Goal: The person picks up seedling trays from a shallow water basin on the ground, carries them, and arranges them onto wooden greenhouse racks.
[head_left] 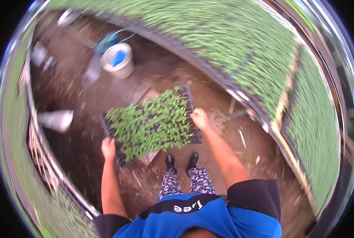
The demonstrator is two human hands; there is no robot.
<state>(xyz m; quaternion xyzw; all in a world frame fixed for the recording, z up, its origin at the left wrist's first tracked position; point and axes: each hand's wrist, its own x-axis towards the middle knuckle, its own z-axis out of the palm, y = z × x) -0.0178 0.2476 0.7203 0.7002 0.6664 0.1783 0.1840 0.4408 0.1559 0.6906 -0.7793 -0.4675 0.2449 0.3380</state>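
Note:
A black seedling tray (pixel 197 133) full of small green plants (pixel 153 121) hangs in front of me above the ground, slightly tilted. My left hand (pixel 108 148) is closed on its left edge. On the opposite side, my right hand (pixel 200 118) grips the right edge, near the middle. The fingertips of both hands are partly hidden at the rim. Both arms reach forward from the body.
A white bucket (pixel 123 69) with something blue inside stands on the brown soil beyond the tray. Another white container (pixel 58 120) lies at the left. Long beds of green seedlings (pixel 228 51) run along the right. A flat slab (pixel 148 158) shows beneath the tray.

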